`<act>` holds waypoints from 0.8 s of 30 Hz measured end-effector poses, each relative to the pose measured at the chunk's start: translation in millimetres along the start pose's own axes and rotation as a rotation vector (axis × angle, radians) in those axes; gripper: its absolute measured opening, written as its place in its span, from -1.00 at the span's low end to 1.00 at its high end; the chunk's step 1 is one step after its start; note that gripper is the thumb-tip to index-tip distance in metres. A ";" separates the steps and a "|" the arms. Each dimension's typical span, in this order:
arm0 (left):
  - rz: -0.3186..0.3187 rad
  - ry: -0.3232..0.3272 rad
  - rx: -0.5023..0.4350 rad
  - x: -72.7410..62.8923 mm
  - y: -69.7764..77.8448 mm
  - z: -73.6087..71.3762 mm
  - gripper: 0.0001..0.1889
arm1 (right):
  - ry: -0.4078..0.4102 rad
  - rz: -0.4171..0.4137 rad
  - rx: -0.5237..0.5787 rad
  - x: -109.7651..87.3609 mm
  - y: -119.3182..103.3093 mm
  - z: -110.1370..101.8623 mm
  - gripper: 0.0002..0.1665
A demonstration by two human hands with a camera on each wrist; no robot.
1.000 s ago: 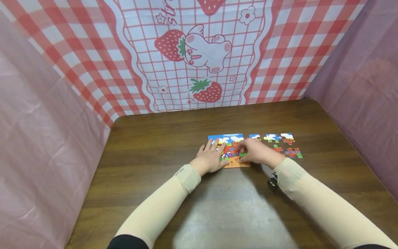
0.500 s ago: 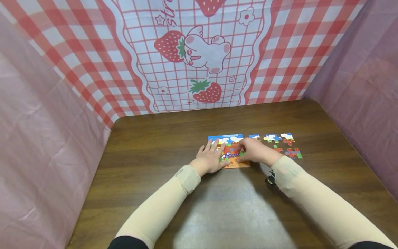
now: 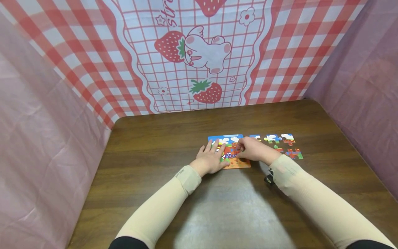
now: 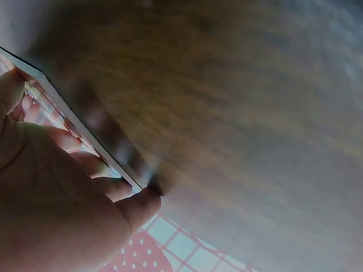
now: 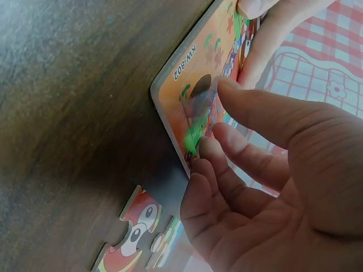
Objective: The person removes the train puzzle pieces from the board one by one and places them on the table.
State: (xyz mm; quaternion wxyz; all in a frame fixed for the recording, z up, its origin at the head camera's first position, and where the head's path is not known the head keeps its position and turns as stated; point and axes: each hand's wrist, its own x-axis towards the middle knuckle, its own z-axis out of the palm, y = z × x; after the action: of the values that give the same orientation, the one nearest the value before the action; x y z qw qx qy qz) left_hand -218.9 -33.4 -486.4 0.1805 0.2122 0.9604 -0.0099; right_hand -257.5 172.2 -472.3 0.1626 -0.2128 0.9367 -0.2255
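A puzzle board (image 3: 244, 164) with a bright picture, blue sky at its far side and orange ground at its near side, lies on the table. My left hand (image 3: 209, 161) rests flat on its left part with fingers spread; in the left wrist view a fingertip reaches past the board's edge. Over the right part, my right hand (image 3: 255, 150) has thumb and fingertips close to the picture. In the right wrist view it pinches a blurred puzzle piece (image 5: 201, 107) just above the board, near the printed "KW-802"; the fingers hide some of the piece.
Several loose puzzle pieces (image 3: 272, 138) lie in two rows right of the board. One piece with printed eyes (image 5: 135, 233) is close to the board's corner. A checked strawberry cloth (image 3: 199, 69) stands behind the wooden table (image 3: 149, 145), with pink cloth (image 3: 40, 145) at the sides.
My right hand has shifted slightly to the left over the board, its thumb moving a little away from me. The left hand stays in place, and the loose pieces have not moved.
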 end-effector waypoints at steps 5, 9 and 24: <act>-0.003 -0.011 -0.002 -0.3 0.3 -0.7 -0.17 | 0.007 -0.014 -0.030 -0.4 -1.4 0.2 -0.88; -0.008 -0.018 0.002 0.2 0.4 0.0 -0.17 | 0.003 -0.012 -0.038 0.5 -2.3 -0.2 -0.81; -0.001 -0.015 -0.011 0.4 -1.1 1.5 -0.17 | -0.030 0.008 -0.054 3.9 -4.1 -1.8 -0.89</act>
State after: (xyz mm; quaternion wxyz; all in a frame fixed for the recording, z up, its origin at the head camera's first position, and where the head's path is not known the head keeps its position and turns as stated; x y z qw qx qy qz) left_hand -219.2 -34.5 -488.0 0.1889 0.2108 0.9591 -0.0063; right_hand -260.2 167.6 -469.5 0.1714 -0.2169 0.9408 -0.1963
